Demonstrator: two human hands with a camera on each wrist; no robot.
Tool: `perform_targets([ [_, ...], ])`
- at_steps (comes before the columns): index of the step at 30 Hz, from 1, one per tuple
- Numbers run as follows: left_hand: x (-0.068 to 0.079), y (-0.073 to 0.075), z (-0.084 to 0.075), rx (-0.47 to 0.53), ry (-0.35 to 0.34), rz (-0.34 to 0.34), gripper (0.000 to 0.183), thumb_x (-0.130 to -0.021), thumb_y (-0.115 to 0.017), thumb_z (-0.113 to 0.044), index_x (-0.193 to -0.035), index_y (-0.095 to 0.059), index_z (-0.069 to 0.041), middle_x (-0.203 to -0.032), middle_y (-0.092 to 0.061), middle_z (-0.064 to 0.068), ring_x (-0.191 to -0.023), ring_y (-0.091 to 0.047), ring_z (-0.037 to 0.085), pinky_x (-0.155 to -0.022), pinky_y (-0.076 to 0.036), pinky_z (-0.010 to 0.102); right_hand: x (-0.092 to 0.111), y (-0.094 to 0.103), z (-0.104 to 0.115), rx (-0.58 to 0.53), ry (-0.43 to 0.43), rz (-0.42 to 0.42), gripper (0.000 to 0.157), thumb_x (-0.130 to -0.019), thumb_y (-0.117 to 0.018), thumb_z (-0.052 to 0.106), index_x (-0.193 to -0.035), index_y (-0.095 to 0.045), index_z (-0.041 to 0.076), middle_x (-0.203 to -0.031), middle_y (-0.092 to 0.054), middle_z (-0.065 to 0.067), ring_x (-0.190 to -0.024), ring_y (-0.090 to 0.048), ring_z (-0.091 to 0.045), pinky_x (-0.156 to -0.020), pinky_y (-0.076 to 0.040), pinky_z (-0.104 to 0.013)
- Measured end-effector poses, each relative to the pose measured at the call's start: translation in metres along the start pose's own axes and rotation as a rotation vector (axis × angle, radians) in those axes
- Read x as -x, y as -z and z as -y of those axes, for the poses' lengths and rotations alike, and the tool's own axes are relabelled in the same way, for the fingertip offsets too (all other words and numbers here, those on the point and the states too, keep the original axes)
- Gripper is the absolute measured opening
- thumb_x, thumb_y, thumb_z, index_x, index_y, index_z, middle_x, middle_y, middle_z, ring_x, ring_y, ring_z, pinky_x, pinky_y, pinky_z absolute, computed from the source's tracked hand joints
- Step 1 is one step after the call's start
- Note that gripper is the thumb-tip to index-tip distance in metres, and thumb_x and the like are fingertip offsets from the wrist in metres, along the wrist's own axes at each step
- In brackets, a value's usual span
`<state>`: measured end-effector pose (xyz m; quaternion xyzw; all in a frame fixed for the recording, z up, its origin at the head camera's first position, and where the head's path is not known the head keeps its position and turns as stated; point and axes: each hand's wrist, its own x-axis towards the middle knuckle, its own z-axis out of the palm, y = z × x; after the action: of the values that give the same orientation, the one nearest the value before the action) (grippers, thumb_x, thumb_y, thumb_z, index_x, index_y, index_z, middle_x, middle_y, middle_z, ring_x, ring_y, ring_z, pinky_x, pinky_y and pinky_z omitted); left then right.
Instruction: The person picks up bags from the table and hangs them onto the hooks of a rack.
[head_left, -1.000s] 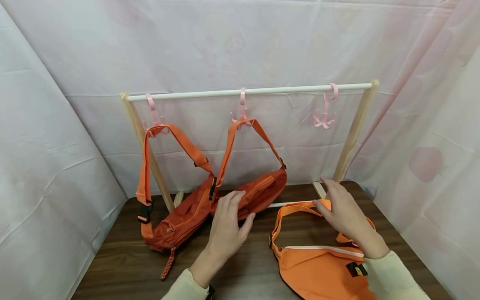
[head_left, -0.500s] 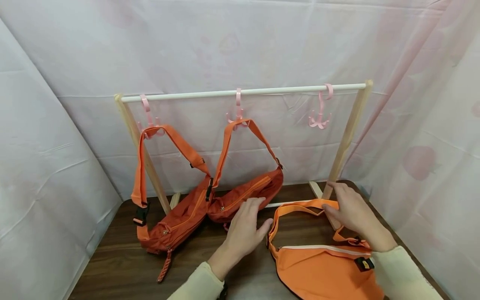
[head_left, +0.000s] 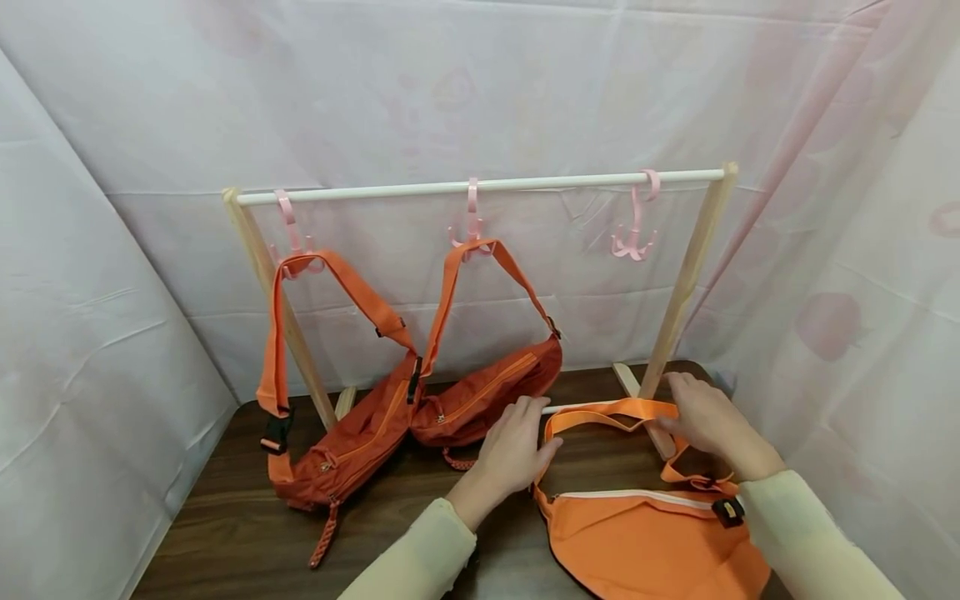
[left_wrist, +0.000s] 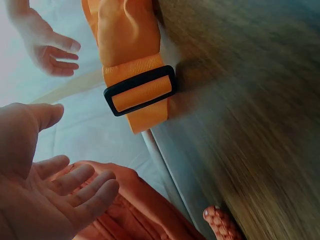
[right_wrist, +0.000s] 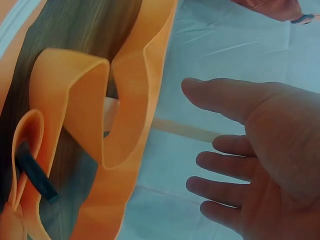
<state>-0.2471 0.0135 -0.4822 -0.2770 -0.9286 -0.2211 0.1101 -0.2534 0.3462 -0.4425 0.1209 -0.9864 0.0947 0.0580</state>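
A bright orange waist bag with a white zip lies on the table, its strap looped up behind it. My left hand hovers at the left side of that strap, fingers relaxed. In the left wrist view a black slider buckle sits on the strap, apart from the fingers. My right hand is over the strap's right end, and the right wrist view shows its thumb and fingers apart, with nothing between them. Two darker rust-orange waist bags hang by their straps to the left.
A rack with a white rod and wooden legs stands at the back. Three pink hooks hang on it; the right hook bears no bag. Pale curtains enclose the dark wooden table.
My left hand has moved right, from in front of the rust-orange bags to the bright orange bag's strap. My right hand has shifted slightly and stays near the strap. The view has turned slightly right.
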Motion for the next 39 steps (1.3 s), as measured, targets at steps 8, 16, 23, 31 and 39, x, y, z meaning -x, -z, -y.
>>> perform_targets([
  [8,-0.021,-0.019,-0.005,-0.065,0.040,0.076,0.065,-0.102,-0.074,-0.042,-0.155,-0.052,-0.010,-0.139,-0.059,0.008,-0.121,-0.062,0.026,-0.097,-0.055,0.041,-0.011,-0.013,-0.013,0.042,-0.018,0.110,0.075,-0.091,-0.086,0.033,-0.135,-0.053,-0.018,-0.123,-0.061,-0.036,-0.106,-0.064,-0.051,-0.086,-0.054,-0.062],
  [16,-0.038,-0.038,-0.009,-0.115,0.078,0.177,0.064,-0.104,-0.070,-0.041,-0.158,-0.050,-0.014,-0.143,-0.059,0.007,-0.128,-0.059,0.027,-0.106,-0.051,0.039,-0.018,-0.033,-0.024,0.007,-0.057,0.191,0.053,-0.091,-0.084,0.030,-0.121,-0.060,-0.006,-0.097,-0.063,-0.012,-0.087,-0.063,-0.031,-0.078,-0.050,-0.059],
  [23,-0.046,-0.049,-0.007,-0.098,0.117,0.198,0.057,-0.105,-0.070,-0.038,-0.156,-0.053,-0.017,-0.141,-0.060,0.004,-0.126,-0.060,0.026,-0.105,-0.051,0.041,-0.019,-0.042,-0.023,-0.011,-0.028,0.172,0.046,-0.093,-0.083,0.023,-0.126,-0.062,-0.001,-0.098,-0.068,-0.008,-0.081,-0.062,-0.025,-0.075,-0.051,-0.056],
  [31,-0.048,-0.053,-0.003,-0.070,0.102,0.188,0.035,-0.104,-0.072,-0.027,-0.134,-0.063,-0.014,-0.118,-0.067,0.001,-0.101,-0.068,0.022,-0.082,-0.058,0.039,-0.020,-0.049,-0.018,-0.027,-0.005,0.180,0.037,-0.091,-0.086,0.028,-0.110,-0.063,0.006,-0.082,-0.061,0.000,-0.071,-0.060,-0.019,-0.065,-0.051,-0.045],
  [39,-0.049,-0.058,-0.001,-0.076,0.146,0.250,0.023,-0.103,-0.070,-0.022,-0.122,-0.063,-0.012,-0.092,-0.065,0.000,-0.076,-0.066,0.017,-0.065,-0.056,0.036,-0.016,-0.058,-0.013,0.010,0.029,0.162,0.025,-0.097,-0.080,0.032,-0.100,-0.066,0.012,-0.067,-0.054,0.004,-0.061,-0.055,-0.015,-0.067,-0.055,-0.046],
])
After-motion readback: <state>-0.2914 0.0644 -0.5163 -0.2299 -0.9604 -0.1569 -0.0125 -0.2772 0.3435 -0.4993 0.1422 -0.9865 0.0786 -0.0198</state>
